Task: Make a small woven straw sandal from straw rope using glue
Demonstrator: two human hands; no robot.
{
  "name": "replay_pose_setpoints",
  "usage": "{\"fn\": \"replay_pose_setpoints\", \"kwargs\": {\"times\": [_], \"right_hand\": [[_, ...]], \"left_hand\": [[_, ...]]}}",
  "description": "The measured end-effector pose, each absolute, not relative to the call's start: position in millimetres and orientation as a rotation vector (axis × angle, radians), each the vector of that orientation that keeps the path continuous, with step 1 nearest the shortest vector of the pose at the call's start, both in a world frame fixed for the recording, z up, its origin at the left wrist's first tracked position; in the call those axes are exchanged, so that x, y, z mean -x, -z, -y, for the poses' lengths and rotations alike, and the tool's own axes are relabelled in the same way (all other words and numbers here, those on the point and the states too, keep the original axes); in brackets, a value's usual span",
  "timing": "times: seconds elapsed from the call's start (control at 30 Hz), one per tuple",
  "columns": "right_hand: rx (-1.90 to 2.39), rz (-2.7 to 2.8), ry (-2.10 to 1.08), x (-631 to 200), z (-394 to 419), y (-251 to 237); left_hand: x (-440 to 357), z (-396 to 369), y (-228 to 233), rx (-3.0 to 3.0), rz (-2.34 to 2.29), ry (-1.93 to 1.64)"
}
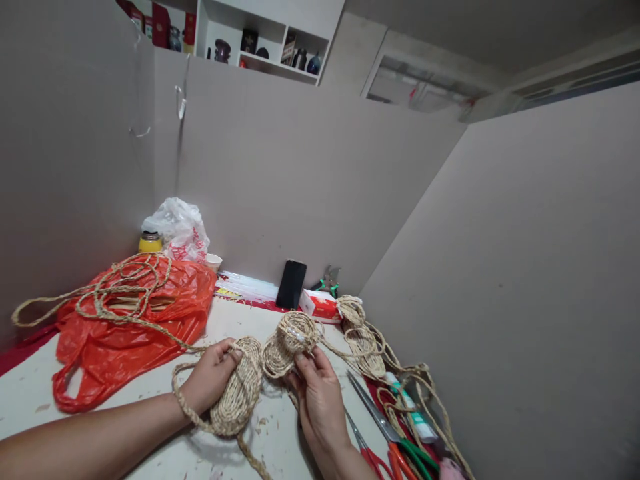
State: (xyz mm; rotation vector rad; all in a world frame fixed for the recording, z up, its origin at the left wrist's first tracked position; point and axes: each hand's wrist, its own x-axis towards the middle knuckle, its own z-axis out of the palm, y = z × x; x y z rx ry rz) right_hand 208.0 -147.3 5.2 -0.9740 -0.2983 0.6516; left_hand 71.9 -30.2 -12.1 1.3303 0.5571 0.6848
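white tabletop (150,437) walled three sides; left hand (213,377), right hand (320,400) fingers pinching woven straw piece (260,373).

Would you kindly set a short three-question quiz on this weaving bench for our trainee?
1. True or false: both hands, the left hand and the right hand, touch the woven straw piece.
2. Which lies under the coil of rope? A) red plastic bag B) black phone C) scissors
3. Fill in: the phone leans against the ____.

Key: 1 true; 2 A; 3 wall.
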Motion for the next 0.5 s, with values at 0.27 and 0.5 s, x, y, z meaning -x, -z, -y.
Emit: {"fn": "replay_pose_setpoints", "kwargs": {"times": [0.27, 0.5], "right_hand": [[0.990, 0.299, -0.634, -209, 147, -2], [1.006, 0.304, -0.617, -209, 146, -4]], "left_hand": [[-73, 28, 19, -1.323, -0.548, -0.677], [-73, 27, 22, -1.314, -0.554, -0.668]]}}
